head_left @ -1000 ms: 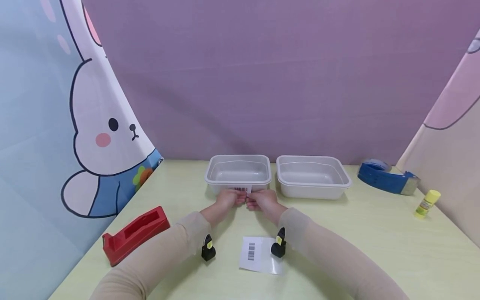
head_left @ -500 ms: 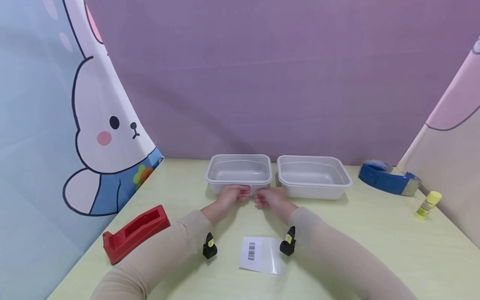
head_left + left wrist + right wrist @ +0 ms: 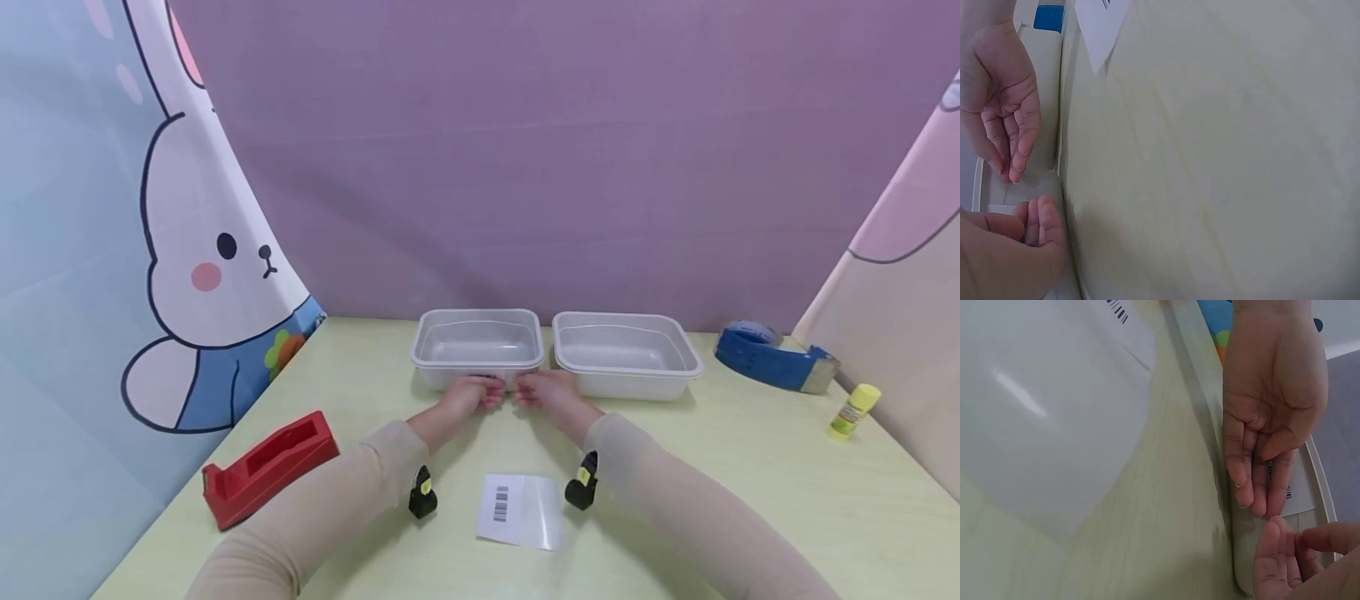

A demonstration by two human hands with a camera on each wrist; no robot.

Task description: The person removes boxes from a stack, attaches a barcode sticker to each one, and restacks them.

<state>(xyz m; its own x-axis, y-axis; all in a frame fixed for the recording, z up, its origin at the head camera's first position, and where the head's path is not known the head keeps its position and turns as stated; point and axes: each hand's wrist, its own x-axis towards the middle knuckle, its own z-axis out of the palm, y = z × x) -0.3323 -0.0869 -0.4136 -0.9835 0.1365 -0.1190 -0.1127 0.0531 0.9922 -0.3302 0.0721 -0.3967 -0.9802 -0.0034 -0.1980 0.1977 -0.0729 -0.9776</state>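
Observation:
Two pale grey plastic tubs stand side by side at the back of the table, a left tub [image 3: 435, 377] and a right tub [image 3: 630, 385]. A white barcode label [image 3: 1302, 497] lies against the left tub's front wall, partly covered by fingers. My left hand [image 3: 467, 395] rests at that wall, its thumb over the label in the right wrist view and its fingers loosely bent. Close to the label's right end, my right hand [image 3: 553, 395] has relaxed fingers, and its fingertips almost meet those of the left hand.
A sheet [image 3: 517, 512] with another barcode label lies on the table between the forearms. A red tape dispenser [image 3: 273, 467] stands at left. At right are a blue tape dispenser [image 3: 772, 358] and a yellow glue stick [image 3: 853, 412]. A purple cloth [image 3: 525, 167] hangs behind.
The right hand has moved slightly right along the tub's front, away from the left hand. The left hand has shifted a little right, covering the barcode in the head view.

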